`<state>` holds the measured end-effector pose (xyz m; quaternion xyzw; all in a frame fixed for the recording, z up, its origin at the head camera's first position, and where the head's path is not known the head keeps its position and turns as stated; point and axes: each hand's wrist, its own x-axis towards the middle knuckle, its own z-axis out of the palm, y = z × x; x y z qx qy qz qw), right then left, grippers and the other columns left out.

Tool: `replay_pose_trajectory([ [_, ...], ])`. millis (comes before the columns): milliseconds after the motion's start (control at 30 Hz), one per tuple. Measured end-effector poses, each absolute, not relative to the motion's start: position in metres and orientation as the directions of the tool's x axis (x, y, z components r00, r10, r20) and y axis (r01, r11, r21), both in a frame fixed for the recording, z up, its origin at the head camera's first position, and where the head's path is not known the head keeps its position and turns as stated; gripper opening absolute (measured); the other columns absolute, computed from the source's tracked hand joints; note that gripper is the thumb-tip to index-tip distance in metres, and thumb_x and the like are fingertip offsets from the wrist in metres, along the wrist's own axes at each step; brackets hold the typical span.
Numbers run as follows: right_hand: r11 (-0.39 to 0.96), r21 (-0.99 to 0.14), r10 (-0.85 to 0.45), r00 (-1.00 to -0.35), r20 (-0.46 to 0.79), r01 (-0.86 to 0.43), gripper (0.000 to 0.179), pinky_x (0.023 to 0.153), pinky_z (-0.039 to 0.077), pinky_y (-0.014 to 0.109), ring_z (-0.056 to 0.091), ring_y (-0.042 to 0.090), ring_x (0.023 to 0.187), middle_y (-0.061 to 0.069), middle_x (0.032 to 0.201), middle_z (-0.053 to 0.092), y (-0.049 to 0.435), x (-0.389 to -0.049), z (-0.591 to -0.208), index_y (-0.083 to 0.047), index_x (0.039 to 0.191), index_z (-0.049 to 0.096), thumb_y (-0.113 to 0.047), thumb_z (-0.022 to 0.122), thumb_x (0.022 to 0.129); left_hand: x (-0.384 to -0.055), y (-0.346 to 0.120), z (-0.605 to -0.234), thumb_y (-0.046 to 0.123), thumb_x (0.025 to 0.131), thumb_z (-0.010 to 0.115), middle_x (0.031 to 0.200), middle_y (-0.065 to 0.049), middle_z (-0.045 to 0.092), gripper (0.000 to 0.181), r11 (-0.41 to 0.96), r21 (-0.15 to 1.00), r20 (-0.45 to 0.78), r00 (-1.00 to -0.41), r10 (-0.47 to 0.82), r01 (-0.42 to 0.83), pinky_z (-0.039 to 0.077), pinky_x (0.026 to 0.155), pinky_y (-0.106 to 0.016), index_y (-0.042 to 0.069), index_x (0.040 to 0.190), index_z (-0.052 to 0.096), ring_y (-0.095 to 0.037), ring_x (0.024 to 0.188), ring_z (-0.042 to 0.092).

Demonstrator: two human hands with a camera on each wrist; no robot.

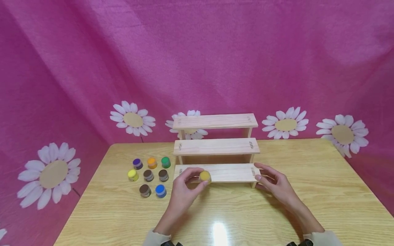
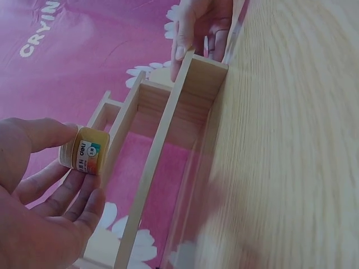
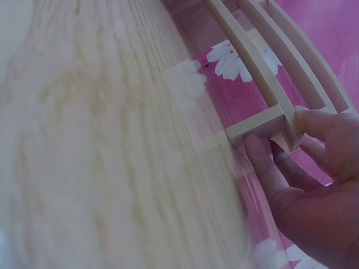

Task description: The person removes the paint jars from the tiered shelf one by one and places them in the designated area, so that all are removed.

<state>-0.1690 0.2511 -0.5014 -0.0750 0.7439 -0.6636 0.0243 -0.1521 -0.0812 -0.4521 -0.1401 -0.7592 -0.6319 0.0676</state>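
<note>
Between thumb and fingers my left hand (image 1: 183,191) pinches a small mustard-yellow paint jar (image 1: 205,176), held in front of the lowest step of a three-step wooden shelf (image 1: 229,172). In the left wrist view, the paint jar (image 2: 90,151) shows a printed "deli" label. My right hand (image 1: 279,187) grips the right end of that lowest step. In the right wrist view, the thumb of the right hand (image 3: 320,185) lies at the board's edge, and other fingers touch the side support (image 3: 255,126).
Left of the shelf stand several paint jars in loose rows, including a purple jar (image 1: 137,163), a green jar (image 1: 166,162), a yellow jar (image 1: 133,175) and a blue jar (image 1: 160,191). A pink cloth (image 1: 215,61) with daisies hangs behind the wooden table (image 1: 307,177).
</note>
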Motion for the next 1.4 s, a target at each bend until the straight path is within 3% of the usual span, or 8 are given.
replay_pose_trajectory([
  [267, 0.115, -0.99, -0.14, -0.988, 0.064, -0.08, 0.053, 0.088, 0.06, 0.038, 0.067, 0.013, 0.106, 0.029, 0.135, 0.052, 0.251, -0.168, -0.502, 0.0, 0.15, 0.047, -0.016, 0.065, 0.103, -0.149, -0.1, -0.454, 0.006, 0.087, 0.083, 0.117, -0.004, 0.07, 0.038, 0.156, 0.954, 0.244, -0.965, 0.092, 0.256, 0.055, 0.099, -0.045, 0.002, 0.121, 0.069, -0.021, 0.109, 0.067],
  [567, 0.109, -0.991, -0.142, -0.988, 0.064, -0.08, 0.053, 0.088, 0.06, 0.037, 0.067, 0.012, 0.106, 0.029, 0.135, 0.052, 0.25, -0.17, -0.502, 0.001, 0.15, 0.047, -0.014, 0.065, 0.102, -0.14, -0.123, -0.456, 0.0, 0.085, 0.082, 0.117, -0.008, 0.07, 0.036, 0.142, 0.959, 0.242, -0.97, 0.033, 0.245, 0.057, 0.098, -0.038, 0.001, 0.119, 0.069, -0.022, 0.108, 0.068],
  [833, 0.121, -0.99, -0.139, -0.989, 0.056, -0.073, 0.054, 0.088, 0.06, 0.037, 0.066, 0.012, 0.106, 0.031, 0.137, 0.051, 0.25, -0.169, -0.503, 0.0, 0.15, 0.047, -0.016, 0.066, 0.102, -0.13, -0.148, -0.459, -0.003, 0.084, 0.082, 0.115, -0.01, 0.072, 0.035, 0.187, 0.957, 0.233, -0.971, -0.047, 0.22, 0.057, 0.098, -0.04, 0.0, 0.117, 0.07, -0.019, 0.106, 0.069],
  [1400, 0.1, -0.993, -0.143, -0.989, 0.041, -0.056, 0.055, 0.089, 0.06, 0.036, 0.066, 0.012, 0.107, 0.029, 0.136, 0.051, 0.251, -0.169, -0.502, 0.0, 0.151, 0.046, -0.017, 0.065, 0.102, -0.114, -0.213, -0.458, -0.01, 0.086, 0.076, 0.12, -0.017, 0.068, 0.038, 0.232, 0.963, 0.186, -0.958, -0.216, 0.134, 0.057, 0.093, -0.025, -0.007, 0.122, 0.065, -0.006, 0.103, 0.067],
])
